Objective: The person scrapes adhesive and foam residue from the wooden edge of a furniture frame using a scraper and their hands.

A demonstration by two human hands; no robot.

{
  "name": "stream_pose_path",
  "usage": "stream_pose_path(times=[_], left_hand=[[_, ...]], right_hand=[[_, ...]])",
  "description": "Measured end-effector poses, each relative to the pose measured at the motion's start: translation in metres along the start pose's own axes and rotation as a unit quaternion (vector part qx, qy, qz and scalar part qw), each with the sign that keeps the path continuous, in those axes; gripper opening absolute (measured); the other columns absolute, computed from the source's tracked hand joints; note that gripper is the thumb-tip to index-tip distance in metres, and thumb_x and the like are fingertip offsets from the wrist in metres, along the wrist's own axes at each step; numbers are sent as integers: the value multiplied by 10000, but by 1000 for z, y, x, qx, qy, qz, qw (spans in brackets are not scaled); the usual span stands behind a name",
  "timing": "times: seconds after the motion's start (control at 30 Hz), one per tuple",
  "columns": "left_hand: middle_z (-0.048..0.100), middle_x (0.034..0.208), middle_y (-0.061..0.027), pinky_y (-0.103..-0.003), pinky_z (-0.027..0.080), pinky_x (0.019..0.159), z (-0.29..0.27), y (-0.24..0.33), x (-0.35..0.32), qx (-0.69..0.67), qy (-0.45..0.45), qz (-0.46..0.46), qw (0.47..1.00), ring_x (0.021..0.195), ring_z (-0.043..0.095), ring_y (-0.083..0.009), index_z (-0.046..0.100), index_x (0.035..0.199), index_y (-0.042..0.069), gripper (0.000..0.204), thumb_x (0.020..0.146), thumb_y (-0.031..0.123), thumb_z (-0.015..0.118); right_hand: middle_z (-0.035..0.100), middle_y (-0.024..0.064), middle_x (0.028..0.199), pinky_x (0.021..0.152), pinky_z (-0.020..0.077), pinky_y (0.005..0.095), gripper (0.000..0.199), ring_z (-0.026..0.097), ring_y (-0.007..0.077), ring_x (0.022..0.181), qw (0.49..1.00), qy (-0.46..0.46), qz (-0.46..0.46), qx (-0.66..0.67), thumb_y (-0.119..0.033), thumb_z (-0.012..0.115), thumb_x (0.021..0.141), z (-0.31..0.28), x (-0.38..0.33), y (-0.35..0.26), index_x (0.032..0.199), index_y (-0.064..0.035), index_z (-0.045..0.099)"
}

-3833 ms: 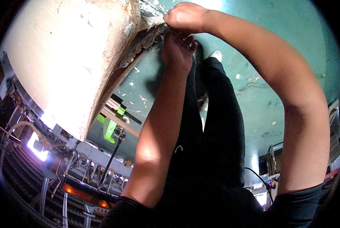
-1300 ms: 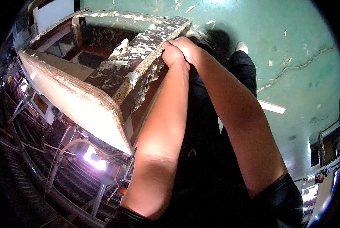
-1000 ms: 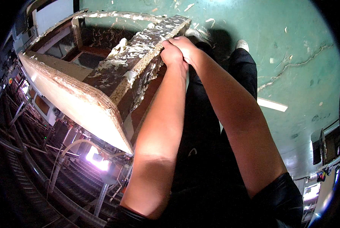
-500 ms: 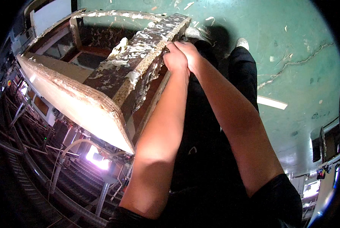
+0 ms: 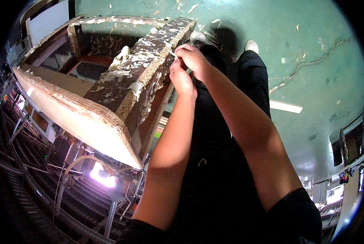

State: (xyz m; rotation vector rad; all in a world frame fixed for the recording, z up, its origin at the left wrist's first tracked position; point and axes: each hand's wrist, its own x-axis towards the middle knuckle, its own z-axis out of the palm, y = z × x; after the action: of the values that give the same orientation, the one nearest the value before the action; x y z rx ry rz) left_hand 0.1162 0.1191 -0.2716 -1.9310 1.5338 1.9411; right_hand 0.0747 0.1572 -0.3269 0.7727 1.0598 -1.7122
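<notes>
Both hands meet at the far right end of a wooden frame (image 5: 121, 87) crusted with white residue. The right hand (image 5: 195, 60) pinches a small white scrap (image 5: 172, 53) at its fingertips, just beside the frame's top rail, whose long axis runs near-left to far-right. The left hand (image 5: 181, 79), fingers curled together, sits directly below, touching the right, equally near.

Both hands work tight against the near edge of the rough wooden frame coated with peeling pale scraps (image 5: 149, 69): the left hand (image 5: 181, 79) and the right hand (image 5: 194, 59) touch each other, leaving no gap between them. To their left the frame's thick board blocks any sideways pass. To their right, the green painted floor (image 5: 312, 49) lies open. Below the hands, the person's black-trousered legs (image 5: 231, 134) fill the middle.
</notes>
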Motion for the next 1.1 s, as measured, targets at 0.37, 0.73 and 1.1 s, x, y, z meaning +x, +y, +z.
stream_pose_path(times=[0.37,0.73,1.1], left_hand=[[644,1207,-112,-370,518,929,-15,1,16,-51,-55,-15,997,1120,611,-204,619,1224,0,334,1015,217,475],[669,1143,-110,-375,565,869,-23,4,10,-46,-82,6,996,1025,656,-212,612,1246,45,313,1004,214,510],[669,979,-31,-341,485,745,-18,22,-1,-25,-40,-52,998,850,631,-166,616,1150,76,252,1040,275,508]], right_hand=[[724,228,900,774,541,431,264,716,349,828,965,-20,-153,-211,-233,651,944,1,14,6,984,22,710],[714,250,949,812,535,456,240,706,398,892,955,24,-179,-236,-200,606,949,9,-7,-1,1001,14,701],[627,47,787,598,491,347,134,585,167,645,940,-19,-247,-234,-172,582,936,-17,55,-69,899,-65,654]])
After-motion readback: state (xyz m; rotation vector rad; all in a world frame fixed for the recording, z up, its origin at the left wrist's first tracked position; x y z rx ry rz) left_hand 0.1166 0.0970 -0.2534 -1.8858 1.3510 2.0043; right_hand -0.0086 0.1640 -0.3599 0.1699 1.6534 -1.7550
